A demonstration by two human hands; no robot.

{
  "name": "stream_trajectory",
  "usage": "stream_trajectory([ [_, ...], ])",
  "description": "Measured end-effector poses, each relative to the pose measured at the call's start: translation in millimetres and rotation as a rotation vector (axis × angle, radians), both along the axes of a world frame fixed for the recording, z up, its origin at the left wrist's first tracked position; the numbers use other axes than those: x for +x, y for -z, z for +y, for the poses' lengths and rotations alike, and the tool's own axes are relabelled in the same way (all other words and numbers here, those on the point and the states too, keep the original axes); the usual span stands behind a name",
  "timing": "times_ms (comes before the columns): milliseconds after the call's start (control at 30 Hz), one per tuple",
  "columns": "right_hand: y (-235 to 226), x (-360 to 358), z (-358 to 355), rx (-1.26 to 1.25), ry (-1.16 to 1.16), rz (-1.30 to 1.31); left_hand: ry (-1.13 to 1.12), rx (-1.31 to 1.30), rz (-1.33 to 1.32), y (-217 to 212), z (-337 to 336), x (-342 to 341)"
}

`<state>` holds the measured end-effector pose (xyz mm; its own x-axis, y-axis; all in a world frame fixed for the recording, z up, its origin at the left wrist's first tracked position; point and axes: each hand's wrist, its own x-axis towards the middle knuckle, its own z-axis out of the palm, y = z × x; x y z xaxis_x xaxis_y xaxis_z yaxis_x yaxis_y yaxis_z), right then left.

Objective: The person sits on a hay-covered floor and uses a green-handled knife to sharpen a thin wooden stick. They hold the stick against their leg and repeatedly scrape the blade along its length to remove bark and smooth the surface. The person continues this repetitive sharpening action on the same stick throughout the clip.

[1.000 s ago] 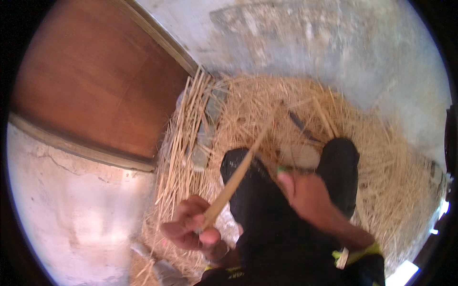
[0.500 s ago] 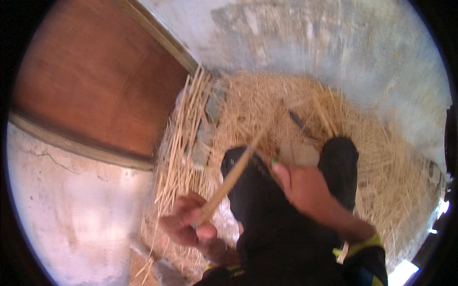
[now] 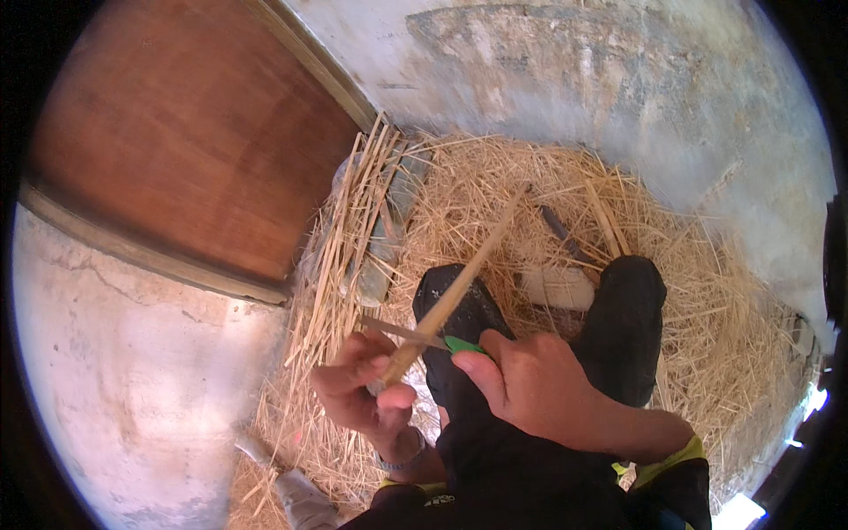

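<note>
My left hand (image 3: 360, 382) is closed round the near end of a long pale stick (image 3: 473, 269), which looks like split bamboo. It slants away over my left knee, its far tip above the shavings. A green-handled knife (image 3: 464, 345) is in my closed right hand (image 3: 541, 382). Its blade crosses the stick just beyond my left fingers and points left; whether the edge bites into the stick I cannot tell.
Shavings (image 3: 477, 177) cover the floor round my bent legs. Thin split strips (image 3: 340, 256) lie bundled by a brown door panel (image 3: 185, 132). Beyond my knees are a dark long tool (image 3: 556, 223), a pale block (image 3: 558, 288) and thicker strips (image 3: 603, 219). A stained wall (image 3: 609, 88) stands behind.
My right hand has moved left from beside my thigh, bringing the knife across the stick near my left hand. My left hand still holds the stick, shifted slightly.
</note>
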<state>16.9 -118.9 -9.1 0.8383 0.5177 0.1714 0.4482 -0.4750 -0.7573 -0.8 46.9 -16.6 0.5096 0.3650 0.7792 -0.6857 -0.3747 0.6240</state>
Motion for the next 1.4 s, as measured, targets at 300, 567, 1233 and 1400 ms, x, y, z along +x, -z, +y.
stream_trajectory([
  [300, 42.8, 4.5, -38.6, -0.245, 0.250, 0.061, 0.025, -0.031, 0.000, -0.9, 19.1, -11.7],
  [567, -19.3, -2.8, -11.5, 0.085, -0.215, 0.086, 0.128, 0.131, -0.028, -10.0, 8.4, 0.6],
  [1233, -4.8, 2.0, -22.1, 0.183, 0.066, 0.022, -0.001, -0.007, 0.007, -5.9, 13.9, -1.3],
  [1400, -8.1, -1.9, -7.5, 0.247, -0.150, 0.045, 0.058, 0.016, 0.043, -12.3, 4.5, -2.7],
])
